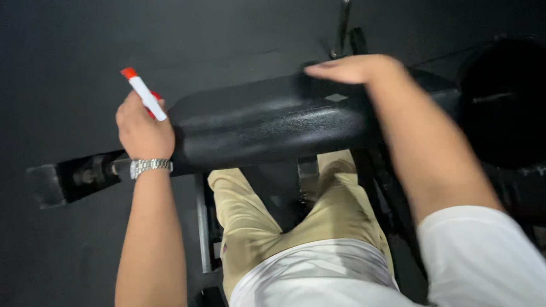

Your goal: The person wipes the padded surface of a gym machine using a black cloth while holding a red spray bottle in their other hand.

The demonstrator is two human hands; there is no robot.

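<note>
fingers of the left hand (144,131) curl tight around a white marker (145,95), red cap pointing up and far-left. right hand (351,69) lies flat, grasping nothing, on the black pad (264,119) to the right.

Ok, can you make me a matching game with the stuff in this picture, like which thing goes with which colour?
Things:
1. marker in the left hand
2. wristwatch
3. padded roller under the right hand
4. trousers

Colours:
A. khaki
B. black
C. white with a red cap
D. silver

Pairs: 1-C, 2-D, 3-B, 4-A
</note>
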